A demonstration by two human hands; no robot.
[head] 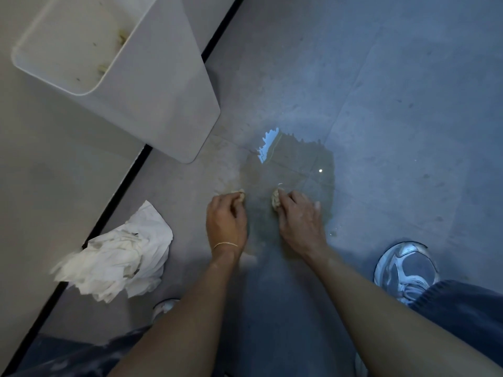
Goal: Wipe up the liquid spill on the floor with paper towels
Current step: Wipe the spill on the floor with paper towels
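A shiny puddle of liquid (296, 164) lies on the grey floor (394, 104) in the middle of the view. My left hand (226, 219) presses a small soaked wad of paper towel (239, 193) onto the puddle's near left edge. My right hand (299, 219) holds a second wet wad (275, 200) down on the puddle's near side. Both wads look yellowish and mostly hidden under my fingers. A heap of crumpled white paper towels (122, 257) lies on the floor to the left of my left arm.
A white waste bin (152, 85) stands at the upper left beside a wall with a black baseboard (119, 194). My sneakers (405, 270) sit at the right and lower left, with my dark trousers (462, 308) around them.
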